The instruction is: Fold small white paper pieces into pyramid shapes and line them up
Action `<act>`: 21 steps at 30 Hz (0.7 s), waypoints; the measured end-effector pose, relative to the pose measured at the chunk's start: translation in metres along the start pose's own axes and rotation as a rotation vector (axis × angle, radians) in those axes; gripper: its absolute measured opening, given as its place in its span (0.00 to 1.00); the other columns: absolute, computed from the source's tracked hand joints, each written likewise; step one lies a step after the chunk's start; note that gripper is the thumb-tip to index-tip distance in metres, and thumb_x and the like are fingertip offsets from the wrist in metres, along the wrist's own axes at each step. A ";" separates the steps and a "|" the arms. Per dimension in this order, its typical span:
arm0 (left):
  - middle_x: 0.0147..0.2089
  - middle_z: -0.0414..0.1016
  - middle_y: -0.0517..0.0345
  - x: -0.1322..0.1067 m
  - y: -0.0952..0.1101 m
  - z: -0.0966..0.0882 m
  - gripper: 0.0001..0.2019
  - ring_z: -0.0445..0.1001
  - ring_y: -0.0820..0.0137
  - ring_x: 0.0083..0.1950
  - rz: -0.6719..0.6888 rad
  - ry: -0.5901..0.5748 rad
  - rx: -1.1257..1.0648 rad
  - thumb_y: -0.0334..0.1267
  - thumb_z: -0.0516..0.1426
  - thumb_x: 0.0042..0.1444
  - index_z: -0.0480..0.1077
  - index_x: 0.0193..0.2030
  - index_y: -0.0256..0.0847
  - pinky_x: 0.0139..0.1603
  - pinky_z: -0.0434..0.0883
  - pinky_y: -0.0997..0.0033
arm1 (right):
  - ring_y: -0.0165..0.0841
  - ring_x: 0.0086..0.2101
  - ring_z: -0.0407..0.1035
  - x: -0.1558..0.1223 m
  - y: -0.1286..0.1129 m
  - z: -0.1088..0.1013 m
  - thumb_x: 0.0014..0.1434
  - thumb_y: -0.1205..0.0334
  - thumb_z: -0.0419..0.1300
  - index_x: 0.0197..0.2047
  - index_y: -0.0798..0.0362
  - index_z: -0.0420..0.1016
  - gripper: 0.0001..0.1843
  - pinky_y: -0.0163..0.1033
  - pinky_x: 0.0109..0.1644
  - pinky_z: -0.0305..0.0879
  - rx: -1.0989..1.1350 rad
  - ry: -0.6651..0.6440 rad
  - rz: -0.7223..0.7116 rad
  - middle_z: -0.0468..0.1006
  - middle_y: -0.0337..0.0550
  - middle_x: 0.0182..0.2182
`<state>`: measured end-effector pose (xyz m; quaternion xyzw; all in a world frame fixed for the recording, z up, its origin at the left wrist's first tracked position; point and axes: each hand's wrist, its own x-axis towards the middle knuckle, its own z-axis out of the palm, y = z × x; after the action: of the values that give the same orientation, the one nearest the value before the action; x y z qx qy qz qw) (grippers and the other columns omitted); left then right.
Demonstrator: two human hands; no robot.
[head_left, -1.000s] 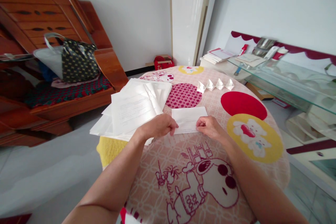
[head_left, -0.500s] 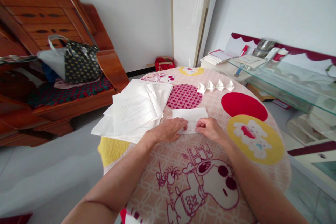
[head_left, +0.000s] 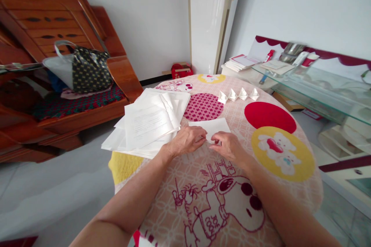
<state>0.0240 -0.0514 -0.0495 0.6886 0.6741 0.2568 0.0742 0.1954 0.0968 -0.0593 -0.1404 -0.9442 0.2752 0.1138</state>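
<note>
A white sheet of paper lies on the patterned tablecloth in front of me, its near edge partly covered by my fingers. My left hand is closed at that near edge, fingers bent and pinching the paper. Close beside it, my right hand curls its thumb and fingers on the same edge. To the left spreads a pile of loose papers, some printed, with a torn piece on top. Several small folded white paper shapes stand in a row beyond my right hand.
The round table's cloth carries cartoon prints. On the left is a wooden bench with a bag. A glass shelf with household items stands at the right, and a tall white air conditioner at the back.
Both hands have drawn closer together along the paper's near edge, the right one moving left. The near edge now appears lifted between the fingers.
</note>
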 end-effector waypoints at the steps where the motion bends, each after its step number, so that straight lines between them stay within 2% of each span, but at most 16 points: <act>1: 0.45 0.83 0.47 0.000 0.003 -0.001 0.09 0.80 0.63 0.45 -0.001 0.024 -0.022 0.37 0.55 0.67 0.76 0.42 0.38 0.49 0.74 0.63 | 0.35 0.33 0.72 0.000 -0.002 0.002 0.59 0.68 0.67 0.34 0.52 0.80 0.02 0.38 0.40 0.63 -0.035 0.004 -0.032 0.81 0.45 0.33; 5: 0.43 0.84 0.49 -0.001 0.012 -0.008 0.15 0.81 0.65 0.43 0.007 0.115 -0.286 0.47 0.57 0.68 0.78 0.41 0.36 0.47 0.74 0.66 | 0.37 0.34 0.73 0.000 -0.001 0.003 0.62 0.72 0.60 0.30 0.53 0.81 0.12 0.39 0.40 0.64 -0.082 0.012 -0.107 0.81 0.48 0.33; 9: 0.45 0.84 0.46 -0.002 0.007 -0.017 0.24 0.81 0.64 0.48 -0.077 0.195 -0.529 0.53 0.50 0.72 0.79 0.46 0.35 0.51 0.74 0.65 | 0.39 0.39 0.77 -0.001 0.013 -0.010 0.56 0.79 0.58 0.32 0.51 0.83 0.16 0.40 0.45 0.68 0.086 0.023 -0.154 0.84 0.47 0.38; 12: 0.46 0.84 0.45 0.000 -0.003 -0.014 0.26 0.81 0.64 0.48 -0.111 0.084 -0.574 0.54 0.49 0.72 0.80 0.48 0.34 0.51 0.74 0.65 | 0.40 0.38 0.77 -0.003 0.024 -0.021 0.55 0.76 0.58 0.31 0.50 0.84 0.15 0.41 0.44 0.69 0.187 -0.001 -0.157 0.85 0.47 0.36; 16: 0.43 0.85 0.50 0.004 -0.011 -0.005 0.20 0.80 0.67 0.44 -0.071 -0.117 -0.504 0.51 0.54 0.70 0.81 0.48 0.37 0.45 0.73 0.69 | 0.42 0.37 0.77 -0.005 0.029 -0.032 0.55 0.71 0.61 0.28 0.49 0.84 0.11 0.43 0.43 0.69 0.238 -0.099 -0.101 0.85 0.47 0.35; 19: 0.44 0.85 0.50 0.004 -0.010 -0.003 0.18 0.79 0.67 0.43 -0.091 -0.175 -0.505 0.49 0.57 0.68 0.81 0.47 0.37 0.45 0.73 0.70 | 0.41 0.36 0.77 -0.005 0.032 -0.038 0.55 0.67 0.63 0.28 0.49 0.83 0.08 0.42 0.43 0.69 0.287 -0.138 -0.063 0.85 0.47 0.34; 21: 0.41 0.85 0.50 0.004 -0.009 -0.003 0.21 0.79 0.67 0.41 -0.144 -0.196 -0.599 0.53 0.56 0.68 0.81 0.46 0.36 0.43 0.73 0.70 | 0.38 0.33 0.76 -0.004 0.036 -0.039 0.54 0.64 0.64 0.26 0.51 0.82 0.07 0.40 0.39 0.69 0.314 -0.141 -0.019 0.84 0.46 0.32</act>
<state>0.0145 -0.0479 -0.0499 0.6082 0.6051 0.3702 0.3562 0.2176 0.1437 -0.0471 -0.0922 -0.8966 0.4274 0.0703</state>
